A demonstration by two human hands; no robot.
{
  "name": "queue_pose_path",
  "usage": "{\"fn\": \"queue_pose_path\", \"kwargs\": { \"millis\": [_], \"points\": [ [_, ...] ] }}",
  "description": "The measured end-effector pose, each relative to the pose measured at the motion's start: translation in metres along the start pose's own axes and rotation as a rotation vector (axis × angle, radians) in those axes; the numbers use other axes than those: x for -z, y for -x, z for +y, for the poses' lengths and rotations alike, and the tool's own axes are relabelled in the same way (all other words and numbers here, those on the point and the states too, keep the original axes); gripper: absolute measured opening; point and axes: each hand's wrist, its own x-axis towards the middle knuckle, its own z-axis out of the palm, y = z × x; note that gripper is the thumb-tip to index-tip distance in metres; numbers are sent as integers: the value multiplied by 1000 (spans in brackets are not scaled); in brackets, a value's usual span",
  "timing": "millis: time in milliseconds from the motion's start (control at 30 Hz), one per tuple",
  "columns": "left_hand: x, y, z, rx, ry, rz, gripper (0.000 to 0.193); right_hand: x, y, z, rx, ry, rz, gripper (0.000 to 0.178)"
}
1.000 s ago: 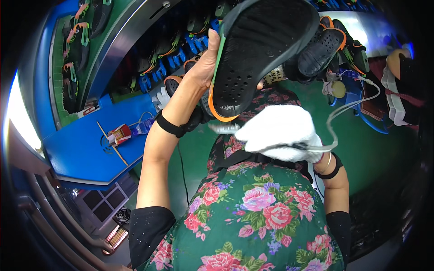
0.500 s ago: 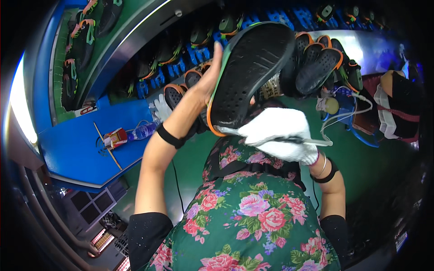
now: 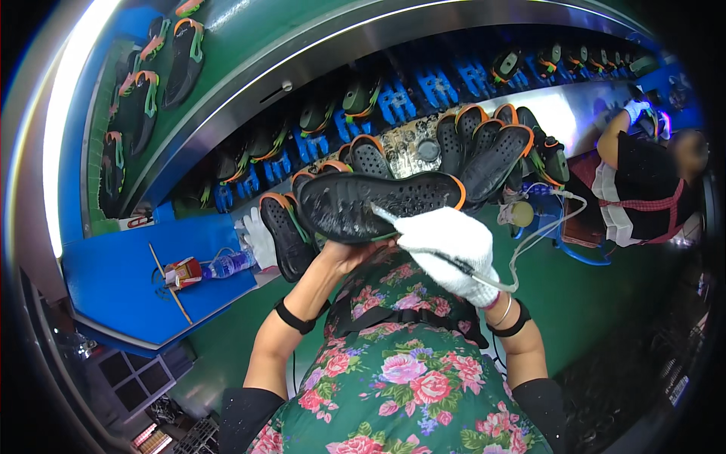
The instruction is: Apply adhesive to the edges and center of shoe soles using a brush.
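A black shoe sole (image 3: 340,203) with small holes and orange trim at its right end lies nearly level in front of me. Its face is wet and glossy. My left hand (image 3: 352,253), bare, grips it from below; most of the fingers are hidden under the sole. In a white knitted glove, my right hand (image 3: 450,246) is closed around a thin brush (image 3: 384,214) with a dark handle. The brush tip touches the middle of the sole. A pale hose (image 3: 516,265) runs from the handle's rear to the right.
Behind stand several black soles (image 3: 495,151) on a metal ledge, near a conveyor carrying shoes on blue holders (image 3: 397,102). On the left, a blue table (image 3: 113,265) bears a plastic bottle (image 3: 231,263), red box (image 3: 184,273), stick and white glove (image 3: 259,240). A co-worker (image 3: 643,174) sits at right.
The sole has swung from steeply tilted to nearly level and come lower and left. My left hand went from its side to underneath. The brush moved from the orange-trimmed end to the middle.
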Motion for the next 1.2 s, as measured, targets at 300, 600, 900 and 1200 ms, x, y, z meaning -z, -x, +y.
{"fn": "queue_pose_path", "kwargs": {
  "millis": [300, 600, 900, 1200],
  "points": [
    [-56, -7, -20, -112, 13, -65, 75, 10, -14, -16, -10, 62, 177, 21],
    [-49, -30, -47, -79, 102, -106, 87, 27, -46, -31, 95, 229, 120, 26],
    [-32, -23, -54, -166, -182, -146, 74, 2, -40, -38, -8, 185, 21, 33],
    [-41, -29, -45, -94, -192, -110, 74, 2, -31, -25, 79, 243, 107, 32]
  ]
}}
